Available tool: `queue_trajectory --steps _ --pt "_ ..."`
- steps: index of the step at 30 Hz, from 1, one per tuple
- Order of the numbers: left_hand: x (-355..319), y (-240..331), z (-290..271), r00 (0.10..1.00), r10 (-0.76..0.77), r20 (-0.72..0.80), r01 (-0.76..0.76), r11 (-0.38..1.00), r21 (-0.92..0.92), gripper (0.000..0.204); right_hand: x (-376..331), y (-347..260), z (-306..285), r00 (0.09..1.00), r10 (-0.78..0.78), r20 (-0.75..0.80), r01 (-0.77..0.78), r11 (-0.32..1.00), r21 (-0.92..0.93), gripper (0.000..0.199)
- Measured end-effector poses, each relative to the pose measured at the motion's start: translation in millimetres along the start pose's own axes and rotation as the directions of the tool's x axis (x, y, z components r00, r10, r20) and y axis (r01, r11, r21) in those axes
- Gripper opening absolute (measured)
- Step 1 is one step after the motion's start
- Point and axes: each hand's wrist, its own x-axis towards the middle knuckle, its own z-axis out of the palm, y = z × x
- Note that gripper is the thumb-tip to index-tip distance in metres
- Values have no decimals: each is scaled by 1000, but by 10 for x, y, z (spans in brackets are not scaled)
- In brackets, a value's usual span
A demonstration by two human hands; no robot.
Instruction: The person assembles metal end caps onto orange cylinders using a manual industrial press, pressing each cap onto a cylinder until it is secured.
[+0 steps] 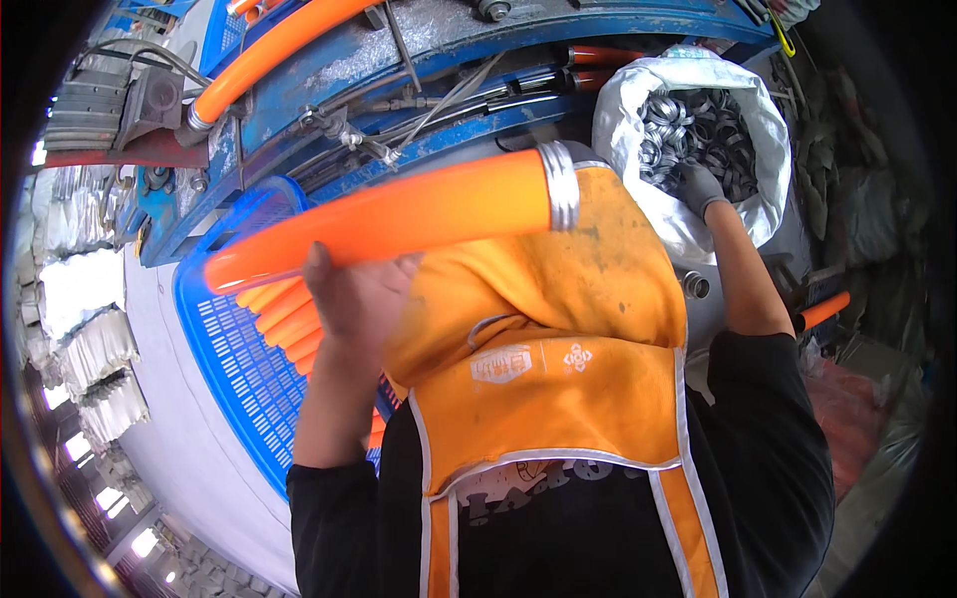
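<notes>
My left hand is closed from below around a thick orange tube, held almost level in front of my orange apron. Several silver metal rings sit around the tube's right end; the left end is smeared by motion. To the right, my right hand, in a grey glove, reaches into an open white sack. Loose silver rings fill the sack, and the gloved fingers are hidden among them, so I cannot tell whether they grip any.
A blue plastic basket holding several orange tubes stands at my left. Across the far side runs a blue metal bench with another orange tube above it. A small metal ring piece lies below the sack. White bundles line the far left.
</notes>
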Motion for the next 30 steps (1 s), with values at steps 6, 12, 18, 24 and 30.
queue_trajectory --steps 6,12,18,24,30 --pt "30 717 194 918 377 123 -383 760 525 70 -184 -87 -223 980 79 180 -80 997 0 35" --pt "-192 1103 218 811 540 226 -331 104 938 63 -236 -30 -331 994 -50 101 66 985 -157 35" --pt "-358 951 388 867 486 114 83 -366 927 58 -77 180 -296 959 -15 282 96 956 -277 32" --pt "-268 550 281 975 183 127 -39 -423 905 65 -665 -1155 -1124 941 -217 -260 181 -325 928 29" --pt "-168 158 540 994 -109 29 -70 -398 914 66 -1233 -2171 -1474 917 -334 -218 124 -281 952 36"
